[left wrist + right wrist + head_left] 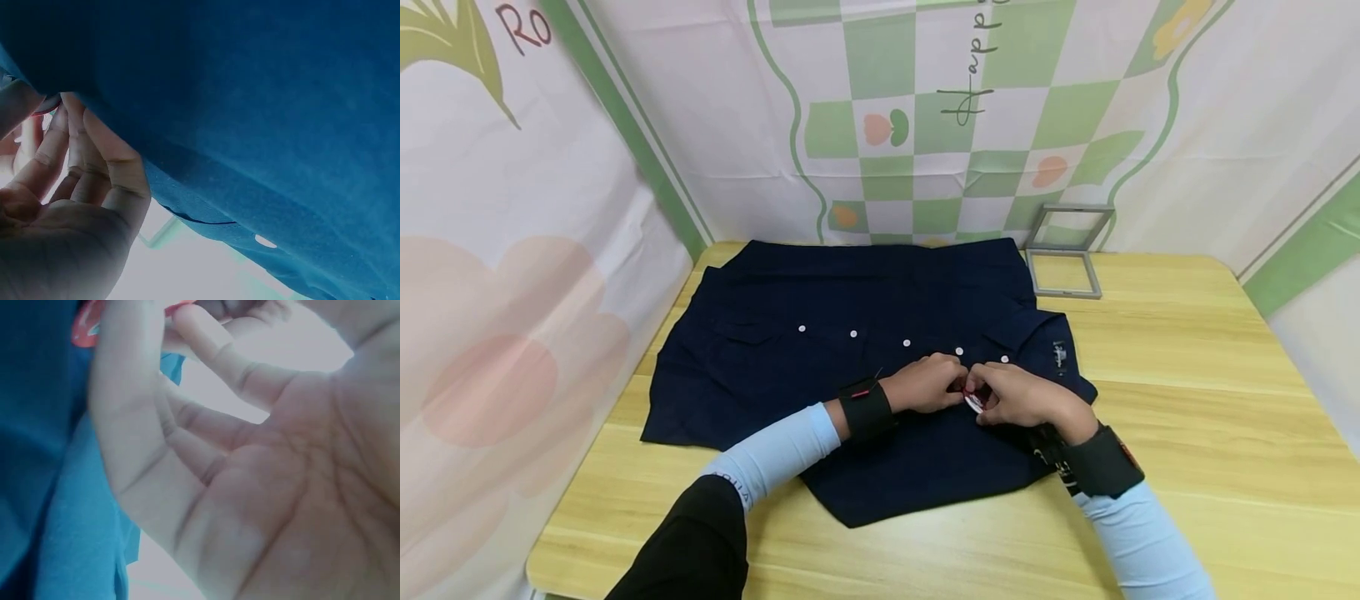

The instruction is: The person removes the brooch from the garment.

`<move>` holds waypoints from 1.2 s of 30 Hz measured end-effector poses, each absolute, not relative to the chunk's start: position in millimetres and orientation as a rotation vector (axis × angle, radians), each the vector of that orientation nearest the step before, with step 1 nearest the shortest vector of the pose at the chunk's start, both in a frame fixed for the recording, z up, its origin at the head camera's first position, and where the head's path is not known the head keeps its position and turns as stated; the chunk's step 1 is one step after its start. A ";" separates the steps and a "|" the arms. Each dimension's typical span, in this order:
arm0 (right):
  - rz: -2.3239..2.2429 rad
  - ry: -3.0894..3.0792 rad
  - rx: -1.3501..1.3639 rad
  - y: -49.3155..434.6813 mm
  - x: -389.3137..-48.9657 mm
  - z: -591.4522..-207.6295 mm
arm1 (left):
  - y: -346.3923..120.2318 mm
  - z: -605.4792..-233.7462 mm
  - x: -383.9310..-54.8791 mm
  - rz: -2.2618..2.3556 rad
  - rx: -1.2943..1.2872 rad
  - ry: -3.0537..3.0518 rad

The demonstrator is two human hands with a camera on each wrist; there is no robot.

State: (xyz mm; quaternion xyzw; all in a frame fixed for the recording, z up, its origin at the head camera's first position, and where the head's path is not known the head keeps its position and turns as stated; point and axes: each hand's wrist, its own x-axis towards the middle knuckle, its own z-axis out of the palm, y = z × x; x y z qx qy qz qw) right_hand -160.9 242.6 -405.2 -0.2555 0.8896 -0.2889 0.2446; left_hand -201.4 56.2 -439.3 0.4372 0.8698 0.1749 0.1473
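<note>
A dark navy short-sleeved shirt (850,292) lies spread on the table, its white buttons in a row and its collar to the right. Between thumb and fingers, my right hand (1026,396) pinches a small round red-and-white badge (974,401) at the shirt's chest. The badge's red edge (86,325) also shows at the top of the right wrist view. My left hand (928,383) pinches the shirt cloth right beside the badge. In the left wrist view, cloth hides part of its fingertips (75,109).
A grey hinged double frame (1067,250) stands at the table's back right, just beyond the shirt's collar. The wooden table (1210,375) reaches back to a patterned cloth backdrop (700,125), which also runs along both sides.
</note>
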 end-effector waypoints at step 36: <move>-0.397 2.957 -0.069 193.7 -138.8 -423.7 | 55.5 -438.8 -201.0 0.546 1.309 2.502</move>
